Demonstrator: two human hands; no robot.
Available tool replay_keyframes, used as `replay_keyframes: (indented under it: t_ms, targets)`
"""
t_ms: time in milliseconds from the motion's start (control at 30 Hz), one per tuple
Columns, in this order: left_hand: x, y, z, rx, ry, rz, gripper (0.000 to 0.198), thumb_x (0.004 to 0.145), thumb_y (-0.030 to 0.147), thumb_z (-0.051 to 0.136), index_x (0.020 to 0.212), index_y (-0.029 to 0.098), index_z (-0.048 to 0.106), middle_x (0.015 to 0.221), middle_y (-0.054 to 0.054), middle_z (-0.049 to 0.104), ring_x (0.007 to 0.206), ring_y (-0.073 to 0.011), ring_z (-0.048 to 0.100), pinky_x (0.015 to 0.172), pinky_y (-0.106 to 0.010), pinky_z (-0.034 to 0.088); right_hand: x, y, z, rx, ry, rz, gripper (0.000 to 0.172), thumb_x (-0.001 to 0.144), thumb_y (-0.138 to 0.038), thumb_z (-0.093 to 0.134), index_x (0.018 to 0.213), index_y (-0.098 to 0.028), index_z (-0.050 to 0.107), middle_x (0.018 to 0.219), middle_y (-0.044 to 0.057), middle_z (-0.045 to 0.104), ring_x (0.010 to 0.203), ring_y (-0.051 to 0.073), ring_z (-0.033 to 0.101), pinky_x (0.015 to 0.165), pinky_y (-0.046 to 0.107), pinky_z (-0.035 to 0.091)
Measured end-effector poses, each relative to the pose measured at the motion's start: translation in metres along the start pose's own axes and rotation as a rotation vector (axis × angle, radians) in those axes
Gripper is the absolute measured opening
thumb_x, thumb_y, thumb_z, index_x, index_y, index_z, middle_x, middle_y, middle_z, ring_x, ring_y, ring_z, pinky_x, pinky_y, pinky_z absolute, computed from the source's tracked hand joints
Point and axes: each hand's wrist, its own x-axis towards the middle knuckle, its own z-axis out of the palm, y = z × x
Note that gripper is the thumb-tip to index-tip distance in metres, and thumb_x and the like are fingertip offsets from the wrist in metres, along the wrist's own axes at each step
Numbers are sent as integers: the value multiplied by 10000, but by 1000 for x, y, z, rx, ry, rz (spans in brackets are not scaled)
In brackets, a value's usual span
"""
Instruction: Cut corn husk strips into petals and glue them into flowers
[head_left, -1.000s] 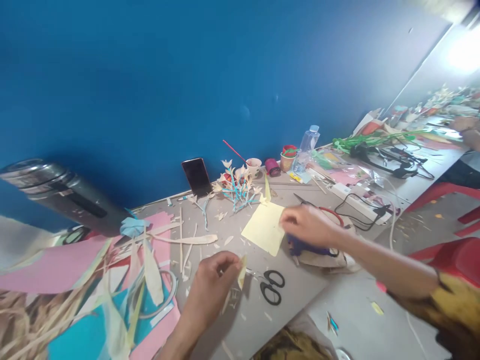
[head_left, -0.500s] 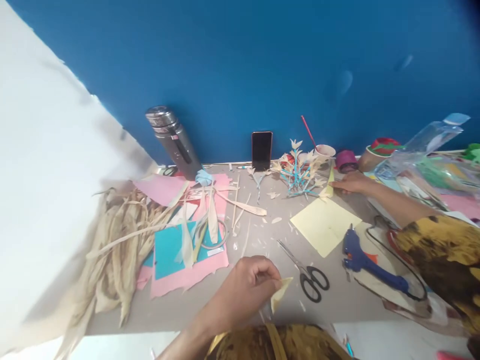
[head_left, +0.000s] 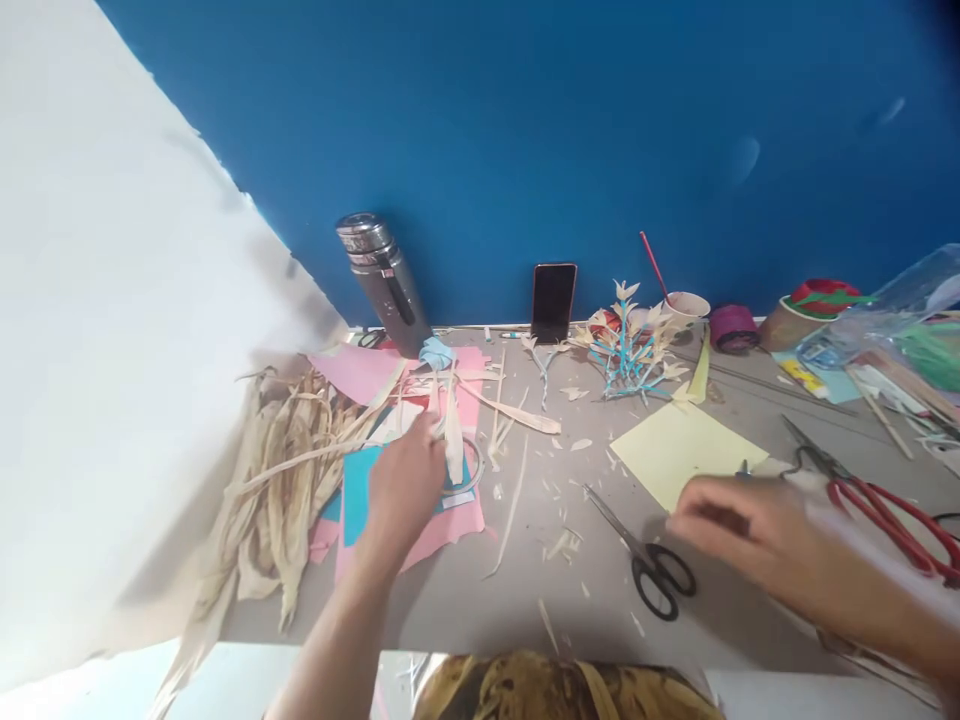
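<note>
My left hand [head_left: 409, 480] reaches over the blue paper [head_left: 361, 490], fingers bent down at the pale husk strips [head_left: 454, 440] beside a grey ring [head_left: 478, 465]. Its fingertips are hidden, so whether it grips one is unclear. Slightly blurred, my right hand [head_left: 750, 525] hovers at the near corner of a yellow paper sheet [head_left: 682, 450]. Its fingers are curled towards the thumb, and any held item is hidden. Behind it only the blue tip of the glue gun [head_left: 742, 468] shows. Black-handled scissors [head_left: 645, 560] lie between my hands.
A husk flower plant with blue stems [head_left: 626, 350] stands at the back near a phone [head_left: 553, 303] and paper cup [head_left: 686, 308]. A flask [head_left: 386, 290] leans on the wall. Dried husks [head_left: 277, 480] cover the left; red-handled scissors [head_left: 885, 510] lie right.
My left hand has moved forward and left to the husk strips; its yellow piece no longer shows. My right hand has come back from the yellow strip by the plant. The view has swung left.
</note>
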Motion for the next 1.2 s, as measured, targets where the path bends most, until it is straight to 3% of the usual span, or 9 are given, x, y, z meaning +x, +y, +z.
replay_keyframes:
  t_ms: [67,200,433,567,667,767,867,1033,1200]
  targets:
    - [-3,-19,-2,177,-32,-78,199,858,280,449,855,221,639,808,-84,707,742,-260,613,599,-303,297,-13,-8,26,2,-185,-32,331,852,-522,590,655,-261,643,555,7,637,496,175,547,489,280,350]
    - [-7,-38,-2,220,-118,-77,157,844,259,448,740,223,559,729,-56,670,659,-228,587,567,-291,273,-11,-19,54,40,-204,-26,278,901,-448,547,723,-255,636,628,-6,664,568,170,583,553,267,384]
    - [-4,-62,-46,-435,5,-179,177,750,360,646,704,192,615,519,35,514,492,-130,448,519,-248,330,-11,-40,67,146,-215,-96,288,918,-430,534,718,-238,614,601,-8,620,547,155,523,529,259,356]
    - [-17,-45,-36,-1031,-162,-148,264,676,390,769,720,166,638,577,21,559,514,-100,470,476,-211,333,-5,-50,73,287,-249,-129,259,912,-383,546,722,-222,614,609,-16,611,550,141,505,534,250,351]
    - [-30,-19,-8,-1196,-341,-144,267,676,364,803,710,158,637,529,19,571,476,-85,477,481,-205,362,5,-65,80,489,-257,-118,230,895,-409,592,778,-212,615,661,-14,622,588,137,519,551,239,372]
    - [-42,4,14,-1185,-473,-107,258,727,367,784,725,152,640,536,-9,622,475,-94,519,500,-212,394,15,-78,90,678,-257,-103,282,780,-423,743,890,-205,600,754,-15,649,596,121,516,542,225,386]
    - [-49,16,22,-1133,-543,-37,246,752,352,767,713,143,644,554,-5,616,481,-96,535,513,-219,410,20,-83,100,837,-266,-54,343,706,-400,809,822,-197,558,652,-47,591,559,107,478,513,214,359]
    - [-53,20,28,-1069,-606,-18,276,809,350,702,665,139,600,599,-5,594,513,-107,568,551,-238,446,18,-81,103,873,-271,26,283,739,-367,747,682,-181,541,569,-62,505,512,81,391,476,206,290]
    - [-56,24,36,-1083,-631,-15,300,843,414,656,717,148,600,600,-5,588,517,-120,565,550,-258,476,13,-81,96,874,-264,51,229,788,-347,679,689,-175,565,566,-53,522,504,84,426,479,209,314]
